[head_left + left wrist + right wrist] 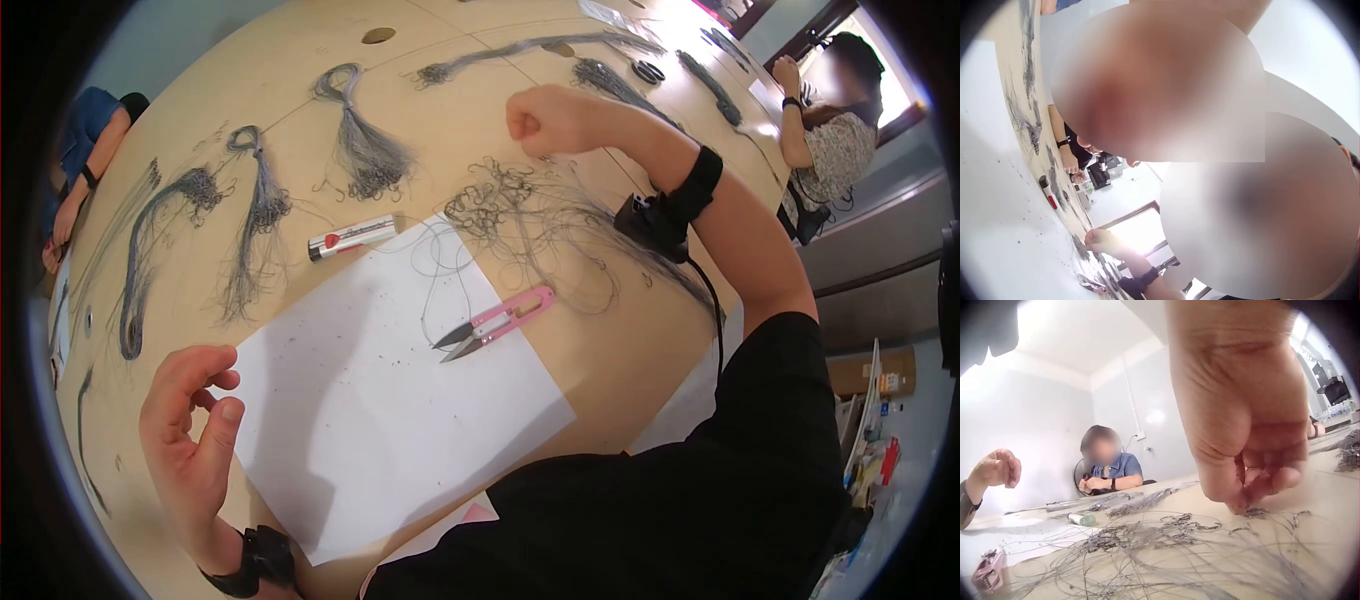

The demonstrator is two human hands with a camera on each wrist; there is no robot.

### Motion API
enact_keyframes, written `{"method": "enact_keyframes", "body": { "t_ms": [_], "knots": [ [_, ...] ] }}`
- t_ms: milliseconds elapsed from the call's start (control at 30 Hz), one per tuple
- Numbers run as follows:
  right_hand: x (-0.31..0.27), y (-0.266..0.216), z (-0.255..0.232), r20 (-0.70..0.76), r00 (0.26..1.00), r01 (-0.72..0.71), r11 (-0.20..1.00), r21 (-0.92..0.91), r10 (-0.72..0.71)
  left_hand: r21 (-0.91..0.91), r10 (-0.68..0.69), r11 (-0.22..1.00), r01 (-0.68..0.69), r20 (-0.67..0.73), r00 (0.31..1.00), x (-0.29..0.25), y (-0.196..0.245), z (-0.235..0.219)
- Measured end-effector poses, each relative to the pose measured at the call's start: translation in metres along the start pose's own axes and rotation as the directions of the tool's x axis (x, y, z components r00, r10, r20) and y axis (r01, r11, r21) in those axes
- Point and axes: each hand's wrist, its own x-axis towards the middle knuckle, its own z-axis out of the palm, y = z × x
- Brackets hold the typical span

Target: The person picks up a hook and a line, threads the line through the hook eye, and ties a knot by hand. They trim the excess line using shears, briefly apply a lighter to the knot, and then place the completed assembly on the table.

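My left hand (195,420) hovers at the left edge of a white paper sheet (390,420), fingers bent loosely, thumb apart, nothing in it. My right hand (565,120) is beyond a loose tangle of fish hooks on thin lines (490,200), its fingers curled in. In the right wrist view its thumb lies against the bent fingers, and a dark hook (1257,512) shows right at the fingertips; no held thing stands out clearly. Pink thread snips (495,322) lie with parted blades on the paper's right side. Dark specks dot the sheet.
Several bundles of hooked lines (365,145) are spread over the wooden table (300,60). A small white-and-red tube (352,238) lies at the sheet's top edge. Black-handled scissors (648,72) are farther back. One person (845,130) sits at the right, another (95,150) at the left.
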Motion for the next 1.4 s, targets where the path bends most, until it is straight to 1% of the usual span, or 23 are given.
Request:
{"method": "enact_keyframes", "body": {
  "t_ms": [67,200,267,300,367,400,467,500,567,600,667,700,733,800,833,900,933,1000,1100,1133,1200,1333,1400],
  "knots": [
    [-0.005,-0.003,-0.006,-0.089,0.996,0.008,0.999,0.041,-0.004,-0.003,-0.012,1.0,0.012,0.013,1.0,-0.002,-0.005,0.001],
    [-0.024,-0.012,-0.024,-0.082,0.996,-0.037,0.999,-0.019,0.035,0.001,-0.04,0.999,0.04,0.038,0.998,-0.003,-0.005,0.008],
    [-0.036,-0.022,-0.03,0.005,0.992,-0.122,0.989,-0.086,0.123,0.022,-0.017,1.0,0.015,0.066,0.998,-0.003,-0.006,0.012],
    [-0.04,-0.025,-0.031,0.003,0.992,-0.124,0.989,-0.084,0.124,0.024,-0.015,1.0,0.013,0.068,0.998,-0.003,-0.006,0.014],
    [-0.053,-0.03,-0.03,0.098,0.979,-0.166,0.98,-0.113,0.178,0.015,-0.04,0.999,0.039,0.068,0.997,-0.004,-0.006,0.016],
    [-0.061,-0.036,-0.03,0.097,0.978,-0.174,0.979,-0.108,0.184,0.015,-0.037,0.999,0.036,0.076,0.996,-0.004,-0.005,0.017],
    [-0.078,-0.049,-0.029,0.175,0.945,-0.268,0.96,-0.076,0.278,0.039,-0.041,0.999,0.037,0.106,0.994,-0.004,-0.005,0.018],
    [-0.087,-0.049,-0.025,0.173,0.944,-0.271,0.96,-0.076,0.28,0.038,-0.038,0.999,0.034,0.107,0.993,-0.004,-0.004,0.018],
    [-0.11,-0.045,-0.018,0.1,0.974,-0.188,0.972,-0.139,0.203,0.036,-0.02,0.999,0.015,0.124,0.992,-0.004,-0.004,0.019],
    [-0.117,-0.048,-0.016,0.1,0.973,-0.192,0.972,-0.138,0.206,0.034,-0.019,0.999,0.015,0.128,0.992,-0.004,-0.004,0.02],
    [-0.13,-0.053,-0.014,0.103,0.93,-0.333,0.927,-0.172,0.354,0.037,-0.014,0.999,0.009,0.144,0.989,-0.004,-0.003,0.021],
    [-0.138,-0.046,-0.004,0.032,0.944,-0.32,0.934,-0.156,0.329,0.036,-0.008,0.999,0.003,0.152,0.988,-0.005,-0.004,0.022],
    [-0.139,-0.043,0.0,0.029,0.944,-0.321,0.934,-0.157,0.33,0.031,-0.013,0.999,0.008,0.163,0.987,-0.005,-0.004,0.023],
    [-0.138,-0.038,0.006,0.006,0.922,-0.383,0.914,-0.132,0.387,0.03,-0.014,1.0,0.009,0.17,0.985,-0.005,-0.004,0.023],
    [-0.137,-0.036,0.008,0.0,0.923,-0.382,0.915,-0.132,0.386,0.03,-0.021,0.999,0.016,0.184,0.983,-0.005,-0.003,0.024],
    [-0.133,-0.033,0.012,-0.01,0.883,-0.47,0.882,-0.023,0.47,0.032,-0.026,0.999,0.02,0.197,0.98,-0.005,-0.002,0.024],
    [-0.132,-0.03,0.014,-0.013,0.884,-0.467,0.884,-0.023,0.467,0.033,-0.026,0.999,0.019,0.202,0.979,-0.006,-0.002,0.024],
    [-0.13,-0.025,0.018,-0.002,0.911,-0.41,0.909,0.076,0.412,0.036,-0.026,0.999,0.019,0.203,0.979,-0.006,-0.003,0.024],
    [-0.131,-0.026,0.012,0.012,0.929,-0.369,0.927,0.067,0.369,0.032,-0.03,0.999,0.023,0.215,0.976,-0.005,-0.005,0.025],
    [-0.132,-0.027,0.01,0.012,0.93,-0.367,0.928,0.066,0.367,0.037,-0.03,0.999,0.022,0.218,0.975,-0.005,-0.005,0.025],
    [-0.133,-0.03,0.006,0.019,0.882,-0.469,0.874,0.127,0.471,0.041,-0.031,0.999,0.022,0.224,0.974,-0.005,-0.005,0.025],
    [-0.132,-0.028,0.005,-0.002,0.896,-0.443,0.895,0.042,0.444,0.045,-0.042,0.998,0.033,0.218,0.975,-0.005,-0.005,0.025],
    [-0.131,-0.026,0.006,-0.074,0.945,-0.316,0.947,0.061,0.32,0.044,-0.043,0.998,0.035,0.206,0.978,-0.005,-0.005,0.025]
  ]
}}
